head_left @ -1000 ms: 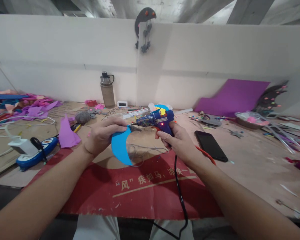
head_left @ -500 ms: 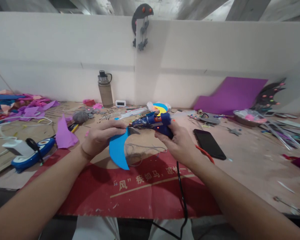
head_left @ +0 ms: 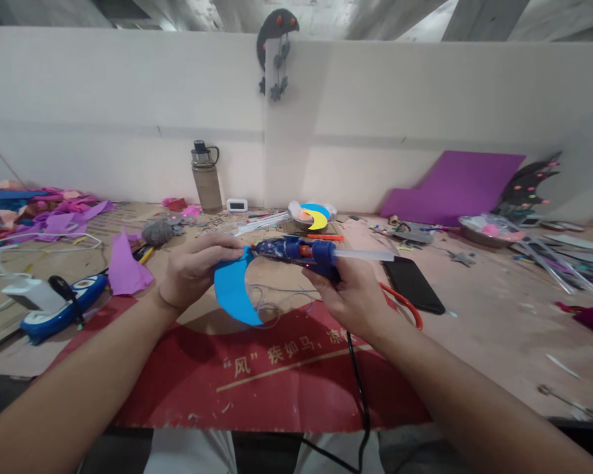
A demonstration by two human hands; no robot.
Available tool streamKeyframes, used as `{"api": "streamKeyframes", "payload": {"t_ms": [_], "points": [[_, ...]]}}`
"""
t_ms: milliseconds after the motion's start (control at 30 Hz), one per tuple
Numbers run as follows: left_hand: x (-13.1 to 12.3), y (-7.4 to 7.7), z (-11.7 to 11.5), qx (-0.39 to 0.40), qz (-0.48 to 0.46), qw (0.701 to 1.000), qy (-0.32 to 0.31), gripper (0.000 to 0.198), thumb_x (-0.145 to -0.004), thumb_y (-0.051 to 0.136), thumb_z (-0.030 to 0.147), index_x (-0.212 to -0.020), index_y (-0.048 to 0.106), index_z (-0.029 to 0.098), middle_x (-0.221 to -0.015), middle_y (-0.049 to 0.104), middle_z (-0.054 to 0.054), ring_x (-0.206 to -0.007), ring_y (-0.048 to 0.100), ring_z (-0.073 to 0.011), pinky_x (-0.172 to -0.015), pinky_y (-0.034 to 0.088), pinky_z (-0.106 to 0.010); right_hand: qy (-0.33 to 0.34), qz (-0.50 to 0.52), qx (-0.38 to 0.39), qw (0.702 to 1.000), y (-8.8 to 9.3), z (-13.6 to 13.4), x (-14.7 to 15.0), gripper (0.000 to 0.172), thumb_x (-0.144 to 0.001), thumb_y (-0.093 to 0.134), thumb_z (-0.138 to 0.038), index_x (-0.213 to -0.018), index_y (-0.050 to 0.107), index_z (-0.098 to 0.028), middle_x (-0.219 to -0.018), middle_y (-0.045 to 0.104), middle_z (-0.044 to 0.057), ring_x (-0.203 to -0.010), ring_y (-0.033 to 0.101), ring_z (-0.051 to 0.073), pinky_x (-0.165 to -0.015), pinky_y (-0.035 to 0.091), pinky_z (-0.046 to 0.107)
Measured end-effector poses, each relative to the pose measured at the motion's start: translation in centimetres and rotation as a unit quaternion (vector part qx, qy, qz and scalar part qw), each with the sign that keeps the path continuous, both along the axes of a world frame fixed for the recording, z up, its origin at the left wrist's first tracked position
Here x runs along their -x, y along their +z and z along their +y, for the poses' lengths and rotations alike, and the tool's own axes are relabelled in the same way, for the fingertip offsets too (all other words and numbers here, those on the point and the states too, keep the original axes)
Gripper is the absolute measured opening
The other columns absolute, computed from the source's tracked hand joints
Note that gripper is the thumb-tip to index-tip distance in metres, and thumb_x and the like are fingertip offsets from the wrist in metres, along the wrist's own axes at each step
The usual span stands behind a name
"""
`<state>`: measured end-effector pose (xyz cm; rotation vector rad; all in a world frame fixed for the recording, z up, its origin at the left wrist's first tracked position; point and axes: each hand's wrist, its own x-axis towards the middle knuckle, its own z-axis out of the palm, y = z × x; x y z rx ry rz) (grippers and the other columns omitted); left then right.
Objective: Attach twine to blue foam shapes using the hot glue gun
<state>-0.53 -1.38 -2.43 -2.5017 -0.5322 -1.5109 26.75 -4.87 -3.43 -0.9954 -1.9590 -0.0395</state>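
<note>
My left hand (head_left: 194, 268) pinches the upper tip of a blue crescent of foam (head_left: 231, 293), held above the red cardboard (head_left: 277, 375). My right hand (head_left: 352, 295) is wrapped round the grip of a blue hot glue gun (head_left: 301, 251). The gun lies almost level, its nozzle touching the crescent's top tip by my left fingers. A clear glue stick (head_left: 363, 255) pokes out of the gun's back to the right, and its black cord (head_left: 358, 388) hangs down off the table edge. A loose grey thread (head_left: 277, 303) lies under the crescent.
A black phone (head_left: 412, 284) lies right of my right hand, with a red loop beside it. A blue-yellow crescent piece (head_left: 316, 216), a brown bottle (head_left: 205, 176) and a purple sheet (head_left: 454, 187) stand behind. Purple scraps (head_left: 126, 262), a white charger (head_left: 27, 295) and glue sticks litter both sides.
My right hand has tipped the glue gun from upright to nearly level, so the glue stick now shows at the back. The nozzle stays at the crescent's tip. My left hand hardly moved.
</note>
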Motion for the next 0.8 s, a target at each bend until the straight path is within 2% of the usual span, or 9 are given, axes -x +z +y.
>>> {"api": "streamKeyframes", "payload": {"t_ms": [100,200,333,467,567,633,667,733,800], "points": [[-0.1,0.0,0.1,-0.009,-0.009,1.000,-0.004,0.022,-0.077,0.068,0.010,-0.096,0.072,0.022,-0.095,0.072,-0.007,-0.084,0.069,-0.0169,-0.076,0.057,-0.029,0.010,-0.010,-0.016,1.000,-0.2,-0.1,0.1,0.024,-0.088,0.053,-0.031,-0.110,0.059,-0.025,-0.094,0.069,0.008,-0.083,0.065,0.025,-0.069,0.051,0.037],[-0.2,-0.1,0.2,-0.013,-0.031,0.999,0.026,0.016,-0.077,0.070,0.014,-0.091,0.073,0.021,-0.094,0.073,-0.006,-0.084,0.069,-0.0165,-0.076,0.057,-0.029,0.019,-0.031,-0.046,0.998,-0.2,-0.3,0.0,0.027,-0.088,0.053,-0.026,-0.115,0.056,-0.025,-0.103,0.068,0.008,-0.093,0.065,0.025,-0.075,0.051,0.037],[-0.3,0.0,0.1,-0.002,-0.057,0.996,0.062,0.010,-0.077,0.070,0.016,-0.085,0.072,0.022,-0.093,0.073,-0.005,-0.082,0.069,-0.0158,-0.075,0.057,-0.030,0.048,-0.050,-0.047,0.996,0.0,-0.4,-0.2,0.030,-0.087,0.053,-0.021,-0.117,0.052,-0.024,-0.107,0.068,0.007,-0.098,0.065,0.024,-0.078,0.051,0.036],[-0.3,0.4,0.2,0.019,-0.097,0.992,0.076,0.008,-0.076,0.070,0.016,-0.081,0.073,0.022,-0.089,0.074,-0.003,-0.080,0.068,-0.0155,-0.074,0.057,-0.031,0.076,-0.052,-0.035,0.995,-0.2,-0.8,-0.4,0.032,-0.086,0.052,-0.019,-0.118,0.052,-0.023,-0.108,0.068,0.007,-0.097,0.064,0.023,-0.077,0.050,0.035],[-0.3,0.3,0.8,0.078,-0.162,0.978,0.107,0.005,-0.073,0.073,0.018,-0.078,0.073,0.020,-0.084,0.074,-0.002,-0.078,0.068,-0.0159,-0.075,0.056,-0.031,0.047,0.004,-0.010,0.999,-0.3,-0.8,-0.5,0.024,-0.085,0.056,-0.024,-0.109,0.058,-0.022,-0.095,0.069,0.006,-0.084,0.064,0.022,-0.072,0.050,0.035],[-0.5,0.0,1.4,0.181,-0.233,0.948,0.119,0.007,-0.071,0.076,0.020,-0.076,0.073,0.017,-0.077,0.073,-0.003,-0.072,0.068,-0.0158,-0.071,0.057,-0.029,0.016,0.080,0.061,0.995,-0.1,-0.3,-0.4,0.018,-0.083,0.059,-0.031,-0.098,0.060,-0.021,-0.078,0.066,0.004,-0.067,0.060,0.019,-0.062,0.048,0.032],[-0.7,-0.2,1.6,0.266,-0.257,0.925,0.089,0.011,-0.069,0.077,0.021,-0.078,0.073,0.016,-0.074,0.073,-0.003,-0.069,0.068,-0.0161,-0.068,0.057,-0.028,0.015,0.124,0.121,0.985,-0.1,0.1,-0.4,0.017,-0.083,0.059,-0.034,-0.094,0.059,-0.020,-0.071,0.063,0.002,-0.058,0.056,0.016,-0.055,0.046,0.030],[-1.3,-0.5,2.1,0.392,-0.368,0.843,0.008,0.015,-0.069,0.077,0.022,-0.080,0.072,0.014,-0.075,0.073,-0.004,-0.069,0.069,-0.0162,-0.069,0.058,-0.028,0.043,0.207,0.268,0.940,-0.1,1.5,-0.2,0.017,-0.085,0.055,-0.037,-0.088,0.056,-0.020,-0.064,0.058,-0.001,-0.047,0.047,0.012,-0.044,0.040,0.025],[-1.9,-0.6,2.2,0.490,-0.421,0.762,-0.049,0.017,-0.064,0.079,0.019,-0.077,0.071,0.012,-0.076,0.073,-0.006,-0.070,0.069,-0.0153,-0.069,0.059,-0.025,0.056,0.251,0.376,0.890,-0.6,3.4,0.1,0.014,-0.084,0.053,-0.034,-0.084,0.054,-0.020,-0.059,0.054,-0.002,-0.046,0.048,0.012,-0.041,0.039,0.024]]}}
